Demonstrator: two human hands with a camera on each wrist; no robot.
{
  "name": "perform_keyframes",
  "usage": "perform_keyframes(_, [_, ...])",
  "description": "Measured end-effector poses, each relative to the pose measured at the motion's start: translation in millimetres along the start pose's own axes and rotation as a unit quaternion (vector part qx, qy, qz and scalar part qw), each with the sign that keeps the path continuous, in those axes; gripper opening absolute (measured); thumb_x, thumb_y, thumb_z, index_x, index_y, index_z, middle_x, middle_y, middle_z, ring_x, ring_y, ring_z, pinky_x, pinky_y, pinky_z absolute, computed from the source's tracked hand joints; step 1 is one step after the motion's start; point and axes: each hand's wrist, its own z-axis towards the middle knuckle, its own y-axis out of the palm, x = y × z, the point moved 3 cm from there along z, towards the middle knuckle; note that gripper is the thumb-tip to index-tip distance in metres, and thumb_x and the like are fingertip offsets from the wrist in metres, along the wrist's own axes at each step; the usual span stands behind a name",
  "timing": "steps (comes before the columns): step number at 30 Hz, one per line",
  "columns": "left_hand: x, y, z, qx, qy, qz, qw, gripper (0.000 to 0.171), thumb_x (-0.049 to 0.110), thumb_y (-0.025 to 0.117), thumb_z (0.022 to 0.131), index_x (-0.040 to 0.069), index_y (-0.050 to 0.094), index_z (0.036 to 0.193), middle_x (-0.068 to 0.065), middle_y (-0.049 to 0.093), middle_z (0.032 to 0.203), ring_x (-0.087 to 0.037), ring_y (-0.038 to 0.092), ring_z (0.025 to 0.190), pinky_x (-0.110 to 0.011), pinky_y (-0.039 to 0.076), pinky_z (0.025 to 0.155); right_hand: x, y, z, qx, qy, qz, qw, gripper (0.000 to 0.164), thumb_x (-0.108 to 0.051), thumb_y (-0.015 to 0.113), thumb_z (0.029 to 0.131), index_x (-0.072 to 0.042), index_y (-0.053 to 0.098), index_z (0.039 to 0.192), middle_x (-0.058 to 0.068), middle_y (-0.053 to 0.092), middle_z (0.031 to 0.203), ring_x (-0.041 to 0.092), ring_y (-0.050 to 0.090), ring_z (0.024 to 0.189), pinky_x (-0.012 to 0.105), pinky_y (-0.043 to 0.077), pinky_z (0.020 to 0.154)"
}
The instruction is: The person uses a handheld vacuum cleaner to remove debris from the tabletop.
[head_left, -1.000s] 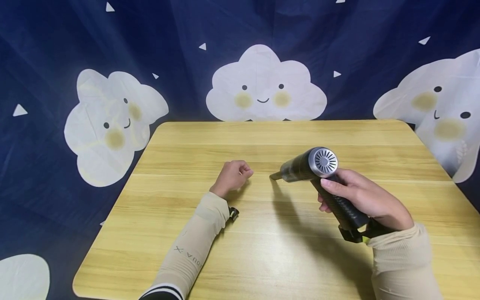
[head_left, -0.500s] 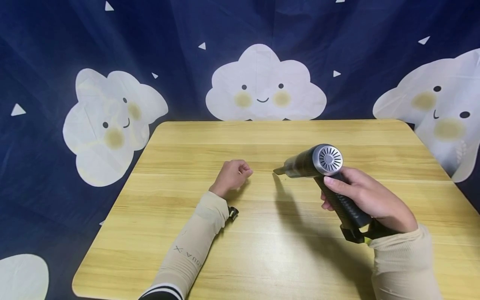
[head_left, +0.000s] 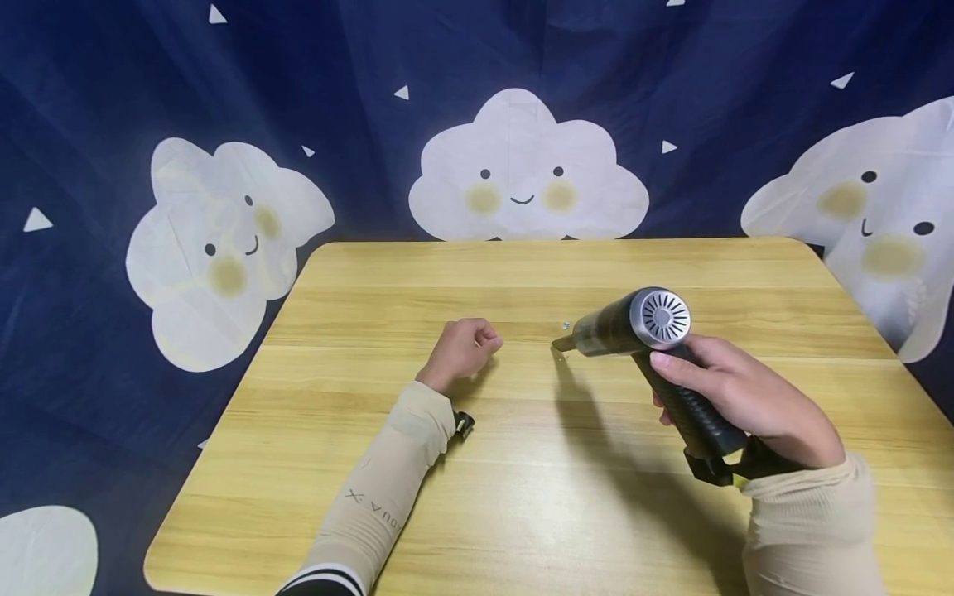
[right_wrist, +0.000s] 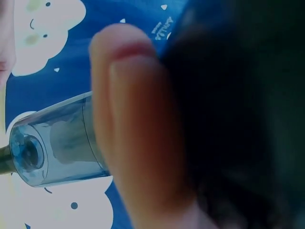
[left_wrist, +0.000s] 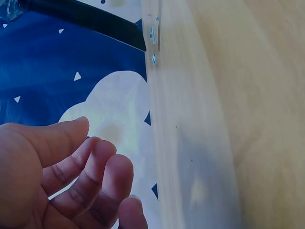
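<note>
My right hand (head_left: pixel 734 393) grips the black handle of a handheld vacuum cleaner (head_left: pixel 611 324), which has a silver vented end cap. Its narrow nozzle (head_left: pixel 564 343) points left and down, close to the tabletop. Tiny shiny bits (head_left: pixel 566 325) lie on the wood beside the nozzle; in the left wrist view the bits (left_wrist: pixel 152 34) look bluish. The clear dust cup (right_wrist: pixel 66 138) shows in the right wrist view, partly behind a blurred finger. My left hand (head_left: pixel 460 352) rests on the table left of the nozzle, fingers loosely curled, holding nothing.
A light wooden table (head_left: pixel 313 430) with rounded corners spans the view. Behind and beside it hangs a dark blue curtain (head_left: pixel 358 50) printed with white smiling clouds. A small black device (head_left: pixel 464 425) sits at the left wrist.
My right hand and the vacuum cleaner have shifted a little to the right, with the nozzle following. The shiny bits beside the nozzle now show. My left hand has stayed in place.
</note>
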Motion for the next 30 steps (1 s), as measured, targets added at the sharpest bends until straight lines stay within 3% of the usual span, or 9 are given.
perform_keyframes(7, [0.4, 0.6, 0.3, -0.002, -0.003, -0.001, 1.0000, 0.013, 0.021, 0.064, 0.091, 0.009, 0.068, 0.087, -0.004, 0.068, 0.082, -0.016, 0.060, 0.075, -0.035, 0.052, 0.069, -1.2, 0.2, 0.4, 0.011, -0.008, -0.036, 0.999, 0.036, -0.030, 0.041, 0.103, 0.003, 0.047, 0.113, 0.020, 0.056, 0.088, 0.029, 0.060, 0.072, 0.038, 0.054, 0.061])
perform_keyframes(16, [1.5, -0.1, -0.1, -0.006, -0.010, 0.002, 0.9999, 0.013, 0.022, 0.064, 0.091, 0.010, 0.067, 0.087, -0.002, 0.067, 0.081, -0.016, 0.060, 0.075, -0.034, 0.052, 0.069, -4.2, 0.5, -3.2, 0.021, 0.004, -0.047, 0.999, 0.038, -0.035, 0.041, 0.103, 0.002, 0.049, 0.106, 0.017, 0.052, 0.080, 0.026, 0.058, 0.061, 0.038, 0.052, 0.054])
perform_keyframes(22, [2.0, -0.1, -0.4, -0.006, -0.013, 0.003, 0.9999, 0.013, 0.022, 0.064, 0.091, 0.011, 0.067, 0.086, -0.002, 0.067, 0.082, -0.016, 0.060, 0.076, -0.034, 0.052, 0.069, -6.1, 2.0, -1.0, 0.033, -0.011, -0.081, 0.996, 0.035, -0.032, 0.042, 0.103, 0.001, 0.051, 0.106, 0.014, 0.054, 0.078, 0.024, 0.058, 0.063, 0.036, 0.051, 0.056])
perform_keyframes(30, [2.0, 0.5, -0.3, -0.009, -0.015, 0.008, 0.9998, 0.013, 0.023, 0.064, 0.092, 0.011, 0.067, 0.086, -0.001, 0.066, 0.081, -0.015, 0.059, 0.076, -0.034, 0.051, 0.069, -4.8, 2.6, -1.5, 0.035, -0.011, -0.083, 0.996, 0.034, -0.032, 0.042, 0.103, 0.001, 0.051, 0.107, 0.014, 0.054, 0.079, 0.024, 0.058, 0.064, 0.036, 0.051, 0.056])
